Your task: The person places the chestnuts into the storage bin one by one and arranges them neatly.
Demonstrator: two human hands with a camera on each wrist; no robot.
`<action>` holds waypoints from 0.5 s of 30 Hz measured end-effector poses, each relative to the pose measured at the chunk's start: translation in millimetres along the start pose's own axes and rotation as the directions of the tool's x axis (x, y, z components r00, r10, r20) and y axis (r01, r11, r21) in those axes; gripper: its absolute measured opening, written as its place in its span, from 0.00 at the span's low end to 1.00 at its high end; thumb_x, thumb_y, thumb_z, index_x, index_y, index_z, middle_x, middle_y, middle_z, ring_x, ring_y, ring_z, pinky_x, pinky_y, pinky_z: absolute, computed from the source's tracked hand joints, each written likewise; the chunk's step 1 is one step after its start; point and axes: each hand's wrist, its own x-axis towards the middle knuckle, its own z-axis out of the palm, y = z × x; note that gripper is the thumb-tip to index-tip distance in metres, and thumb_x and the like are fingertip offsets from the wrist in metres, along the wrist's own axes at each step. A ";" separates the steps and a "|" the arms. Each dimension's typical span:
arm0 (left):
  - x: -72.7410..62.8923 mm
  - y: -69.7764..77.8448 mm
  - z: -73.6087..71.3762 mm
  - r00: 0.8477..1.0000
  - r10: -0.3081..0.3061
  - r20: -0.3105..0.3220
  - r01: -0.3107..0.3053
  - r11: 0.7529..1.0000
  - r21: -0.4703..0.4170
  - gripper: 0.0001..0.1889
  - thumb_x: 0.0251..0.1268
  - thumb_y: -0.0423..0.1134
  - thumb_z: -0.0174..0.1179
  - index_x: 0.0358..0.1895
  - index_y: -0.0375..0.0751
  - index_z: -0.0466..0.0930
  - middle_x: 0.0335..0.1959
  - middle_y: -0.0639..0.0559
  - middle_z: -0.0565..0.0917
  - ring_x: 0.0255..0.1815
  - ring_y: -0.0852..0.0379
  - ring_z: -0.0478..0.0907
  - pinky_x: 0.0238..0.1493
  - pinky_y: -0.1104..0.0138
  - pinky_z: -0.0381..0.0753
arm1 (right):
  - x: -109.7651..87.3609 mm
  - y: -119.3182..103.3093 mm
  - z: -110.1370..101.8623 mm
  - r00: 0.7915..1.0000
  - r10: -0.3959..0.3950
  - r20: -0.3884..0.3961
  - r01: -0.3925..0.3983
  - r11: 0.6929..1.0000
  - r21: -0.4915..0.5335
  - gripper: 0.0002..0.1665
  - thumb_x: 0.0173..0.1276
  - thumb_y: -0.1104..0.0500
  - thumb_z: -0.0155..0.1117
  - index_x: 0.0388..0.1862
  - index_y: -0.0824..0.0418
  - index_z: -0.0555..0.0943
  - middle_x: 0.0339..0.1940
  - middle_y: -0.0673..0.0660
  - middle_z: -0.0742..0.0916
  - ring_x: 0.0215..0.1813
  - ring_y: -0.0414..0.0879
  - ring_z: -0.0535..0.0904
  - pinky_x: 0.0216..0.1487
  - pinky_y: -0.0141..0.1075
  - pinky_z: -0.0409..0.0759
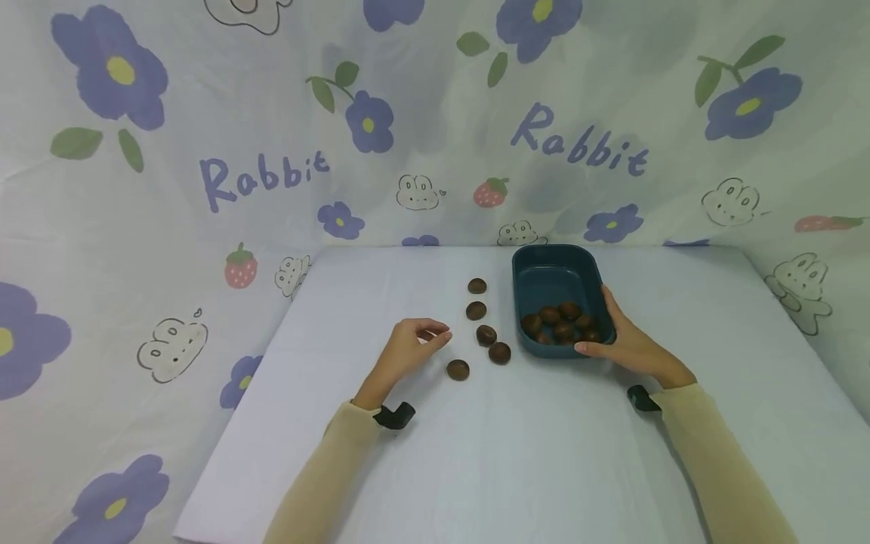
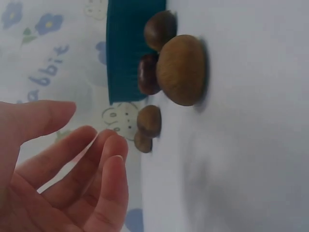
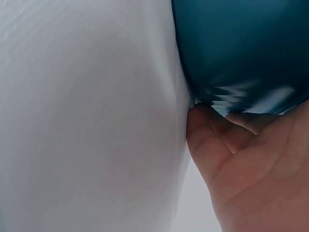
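A white backdrop (image 1: 435, 121), printed with purple flowers (image 1: 95, 72), outlined rabbits (image 1: 418, 195), strawberries (image 1: 489, 195) and the word "Rabbit" (image 1: 580, 143), hangs beyond a white tabletop (image 1: 537, 453).

Five brown chestnuts (image 1: 499, 353) | loose beside teal bin (image 1: 553, 283) | more inside

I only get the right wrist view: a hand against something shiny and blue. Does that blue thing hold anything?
Observer: Yes, it's a box with brown nuts at its near end.
Visitor: Are there any outside it?
Observer: Five loose nuts lie on the table, left of the box.
Visitor: What's the other hand doing?
Observer: The left hand hovers just left of those five, holding nothing.
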 end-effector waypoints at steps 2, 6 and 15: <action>-5.0 -0.3 0.9 1.000 -0.015 0.015 0.015 1.000 0.005 0.13 0.70 0.43 0.68 0.50 0.41 0.89 0.45 0.49 0.92 0.45 0.51 0.86 0.44 0.64 0.83 | 0.2 -0.4 -1.7 1.000 -0.004 -0.003 0.004 1.000 -0.004 0.76 0.66 0.45 0.74 0.82 0.36 0.19 0.87 0.53 0.32 0.86 0.71 0.33 0.74 0.80 0.45; -13.6 -1.5 5.0 0.996 -0.048 0.074 0.048 0.999 0.009 0.15 0.68 0.41 0.70 0.53 0.38 0.88 0.46 0.49 0.91 0.46 0.52 0.86 0.42 0.65 0.83 | -0.3 -1.0 -2.6 1.000 -0.008 0.001 0.008 1.000 -0.005 0.77 0.65 0.45 0.75 0.82 0.36 0.19 0.87 0.54 0.32 0.86 0.72 0.34 0.74 0.80 0.45; -24.2 -3.7 14.2 0.981 -0.098 0.166 0.094 0.995 0.036 0.19 0.58 0.39 0.76 0.54 0.41 0.87 0.48 0.51 0.89 0.45 0.57 0.84 0.49 0.63 0.82 | -1.5 -1.5 -1.3 1.000 -0.001 -0.005 0.001 1.000 -0.018 0.77 0.66 0.44 0.74 0.82 0.38 0.19 0.87 0.55 0.31 0.86 0.72 0.33 0.74 0.79 0.45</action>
